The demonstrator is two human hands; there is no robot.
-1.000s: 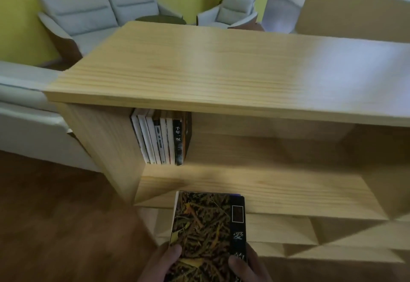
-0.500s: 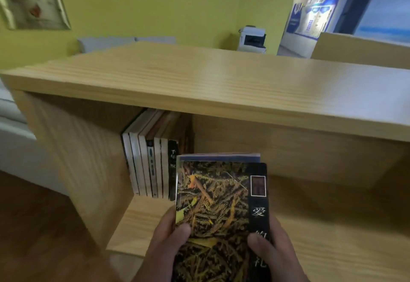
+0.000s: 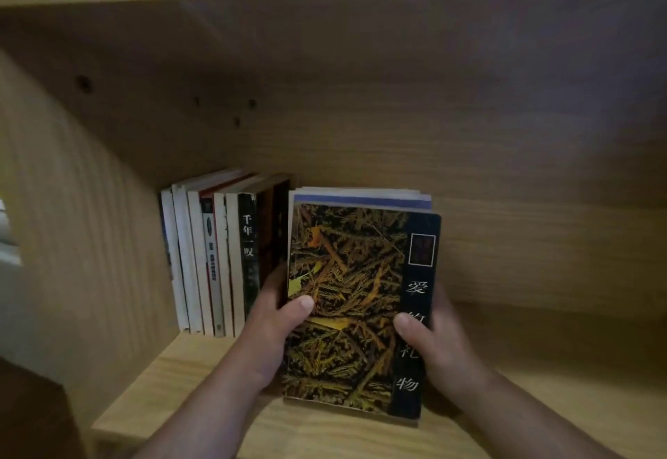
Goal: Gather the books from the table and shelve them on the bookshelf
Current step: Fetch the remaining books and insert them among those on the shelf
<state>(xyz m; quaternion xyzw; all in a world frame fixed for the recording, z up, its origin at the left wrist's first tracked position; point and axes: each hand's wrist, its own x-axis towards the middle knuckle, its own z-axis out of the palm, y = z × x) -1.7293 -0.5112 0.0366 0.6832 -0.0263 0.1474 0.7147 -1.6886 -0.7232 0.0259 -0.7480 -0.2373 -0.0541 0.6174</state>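
I have a small stack of books [image 3: 346, 300] upright inside the wooden bookshelf [image 3: 505, 177], its bottom edge on the shelf board, leaf-patterned cover facing me. My left hand [image 3: 269, 328] and right hand [image 3: 438, 343] clasp its two sides, thumbs on the cover. To the right the compartment lies open — to the left, the shelved row of books [image 3: 216, 260] stands against the side panel, just beside my left knuckles.
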